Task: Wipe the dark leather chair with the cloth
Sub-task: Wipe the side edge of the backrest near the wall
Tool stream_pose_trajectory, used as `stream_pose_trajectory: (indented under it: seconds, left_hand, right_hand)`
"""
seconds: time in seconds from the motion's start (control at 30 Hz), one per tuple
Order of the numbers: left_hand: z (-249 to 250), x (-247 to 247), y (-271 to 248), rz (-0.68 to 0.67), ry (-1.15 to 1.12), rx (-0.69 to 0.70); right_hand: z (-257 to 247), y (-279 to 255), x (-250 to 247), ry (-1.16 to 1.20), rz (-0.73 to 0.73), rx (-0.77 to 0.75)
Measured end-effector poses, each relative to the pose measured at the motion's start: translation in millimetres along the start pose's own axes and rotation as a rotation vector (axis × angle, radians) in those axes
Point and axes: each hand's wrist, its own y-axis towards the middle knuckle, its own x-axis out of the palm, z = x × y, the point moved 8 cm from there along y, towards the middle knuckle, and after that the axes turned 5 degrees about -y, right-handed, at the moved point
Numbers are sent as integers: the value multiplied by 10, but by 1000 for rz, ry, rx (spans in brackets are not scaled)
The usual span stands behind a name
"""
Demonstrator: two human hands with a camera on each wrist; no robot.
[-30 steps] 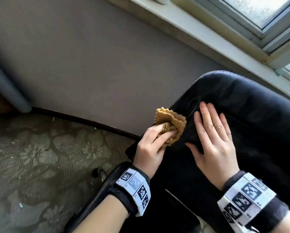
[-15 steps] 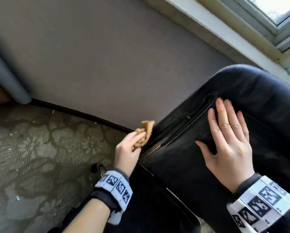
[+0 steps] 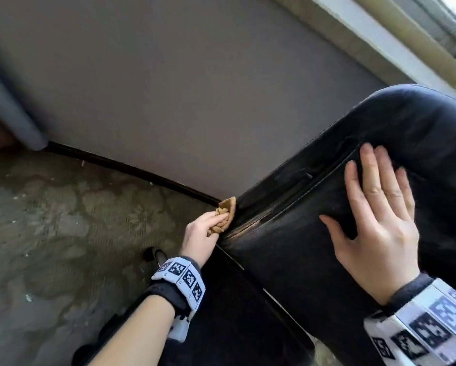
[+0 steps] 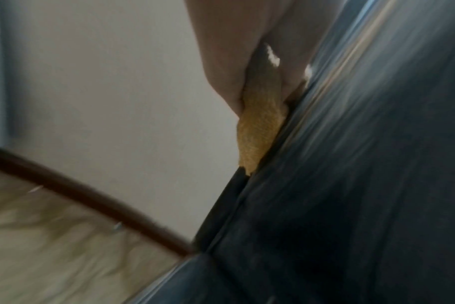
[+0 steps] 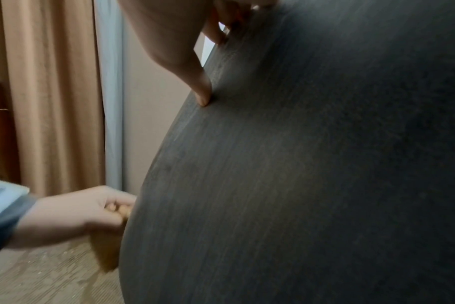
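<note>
The dark leather chair [image 3: 314,247] fills the right of the head view, its back toward me. My left hand [image 3: 203,233] grips a bunched tan cloth [image 3: 224,215] and presses it against the chair's left side edge. The left wrist view shows the cloth [image 4: 260,135] pinched between my fingers and lying along the chair's seam [image 4: 325,164]. My right hand [image 3: 377,207] lies flat on the chair back with fingers straight. In the right wrist view its thumb [image 5: 195,78] touches the leather [image 5: 299,164], and the left hand [image 5: 86,209] with the cloth [image 5: 104,253] is at the chair's edge.
A grey wall [image 3: 168,88] stands close behind the chair, with a dark baseboard [image 3: 131,170] at its foot. Patterned floor [image 3: 50,233] spreads to the left. A window sill [image 3: 380,35] runs at the top right. A chair caster [image 3: 153,256] sits below my left hand. A tan curtain [image 5: 52,92] hangs at left.
My left hand has slid the cloth down and left along the chair's side edge, from near the top seam to lower down. The right hand stays flat on the chair back.
</note>
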Motion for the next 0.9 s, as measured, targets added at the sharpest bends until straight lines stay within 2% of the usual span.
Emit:
stream_pose_trajectory:
  seconds: [0.13, 0.2, 0.23, 0.33, 0.43, 0.5, 0.6, 0.7, 0.77, 0.9]
  left_hand:
    - [1025, 31, -93, 105, -134, 365]
    - [1207, 122, -221, 132, -129, 514]
    - [1146, 150, -270, 149, -118, 554]
    - [600, 168, -349, 178, -53, 535]
    - [243, 121, -374, 123, 14, 464]
    - [315, 41, -383, 131, 1, 459]
    - [823, -56, -396, 264, -74, 509]
    - [1144, 199, -462, 196, -110, 657]
    - [924, 301, -450, 164, -89, 654]
    - [354, 279, -481, 182, -35, 540]
  right_hand:
    - [-5, 3, -9, -9, 4, -2]
    - [-5, 6, -11, -6, 7, 1]
    - [-4, 8, -16, -3, 9, 4]
    - [-10, -12, 23, -3, -1, 12]
    - [51, -33, 24, -30, -1, 11]
    - [71, -46, 24, -47, -8, 11]
    - [60, -38, 18, -42, -8, 16]
    - [57, -30, 18, -36, -20, 8]
    - [75, -35, 23, -40, -27, 9]
    - [101, -61, 32, -57, -20, 15]
